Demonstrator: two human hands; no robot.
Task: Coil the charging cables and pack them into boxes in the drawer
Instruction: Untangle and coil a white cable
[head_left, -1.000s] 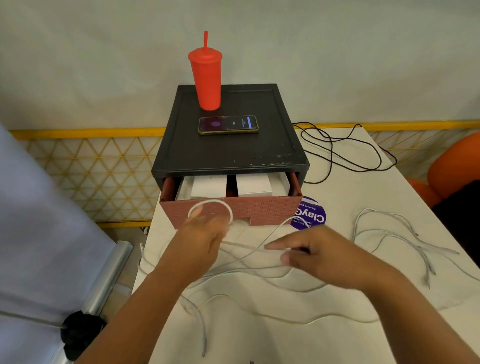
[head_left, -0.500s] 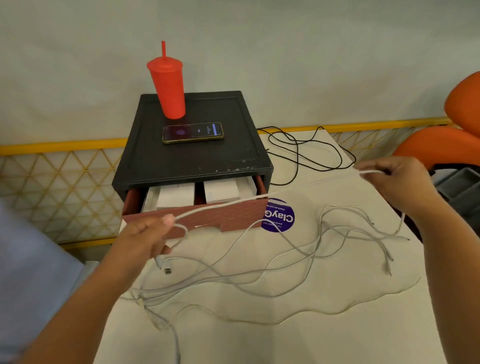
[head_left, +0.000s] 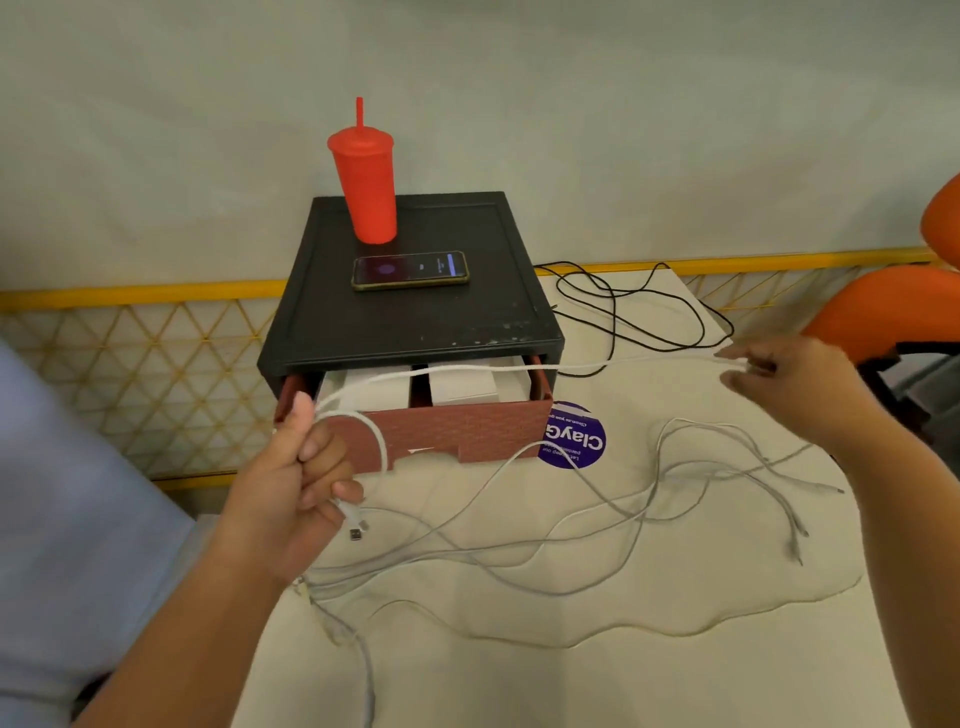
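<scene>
White charging cable (head_left: 587, 370) spans taut above the open brick-patterned drawer (head_left: 457, 431), clear of the white table (head_left: 623, 675). Left hand (head_left: 296, 483) curls its fingers round a small loop near the plug; right hand (head_left: 779, 379) pinches the far run. Judged light, limp and springy: grip the loops firmly.

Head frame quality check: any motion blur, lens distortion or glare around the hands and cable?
Head view: light is soft and even, faint shadows under the loose cables, no glare on the lit phone. Head view: the right hand and the stretched cable near it are slightly motion-smeared; the left hand is sharper. Head view: wide-angle bowing curves the yellow rail.
</scene>
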